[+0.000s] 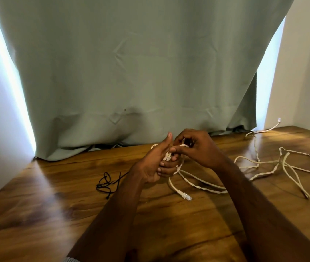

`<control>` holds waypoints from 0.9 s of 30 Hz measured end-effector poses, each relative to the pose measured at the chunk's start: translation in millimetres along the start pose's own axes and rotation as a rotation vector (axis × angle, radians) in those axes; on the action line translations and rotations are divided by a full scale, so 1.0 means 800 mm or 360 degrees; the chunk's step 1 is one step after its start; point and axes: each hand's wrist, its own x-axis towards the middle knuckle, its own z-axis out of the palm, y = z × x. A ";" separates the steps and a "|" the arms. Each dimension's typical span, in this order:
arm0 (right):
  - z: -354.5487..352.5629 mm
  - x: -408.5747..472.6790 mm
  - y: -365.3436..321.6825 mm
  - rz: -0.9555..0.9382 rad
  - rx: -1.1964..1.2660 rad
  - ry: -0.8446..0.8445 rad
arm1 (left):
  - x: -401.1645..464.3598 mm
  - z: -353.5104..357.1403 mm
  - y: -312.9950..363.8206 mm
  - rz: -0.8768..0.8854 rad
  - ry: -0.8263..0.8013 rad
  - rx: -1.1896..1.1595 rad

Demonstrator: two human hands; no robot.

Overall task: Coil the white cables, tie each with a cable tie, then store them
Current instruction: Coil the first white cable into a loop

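My left hand (157, 163) grips a small bundle of white cable (167, 156) above the wooden table (56, 195), thumb pointing up. My right hand (194, 146) pinches the same cable at the top of the bundle, fingers curled over it. From the bundle a loose length of this cable (197, 183) trails down onto the table, and its clear plug (186, 196) lies near the middle. Another white cable (282, 163) sprawls in loose loops at the right. How many turns sit in my hands is hidden by my fingers.
A tangle of thin black ties (107, 183) lies on the table left of my left arm. A grey-green curtain (141, 72) hangs behind the table's far edge. White walls close in at both sides. A cable end (279, 120) sticks up at the far right.
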 end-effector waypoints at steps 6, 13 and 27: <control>0.000 0.001 -0.001 0.0104 0.0265 -0.0111 | -0.002 -0.005 -0.003 0.0296 -0.0131 -0.0184; 0.006 0.001 0.004 0.0119 0.0395 -0.0051 | 0.002 -0.003 -0.006 0.0233 0.0187 -0.0123; 0.015 -0.004 0.002 0.0399 0.0552 -0.0143 | -0.006 -0.006 0.002 0.0393 -0.0132 -0.0448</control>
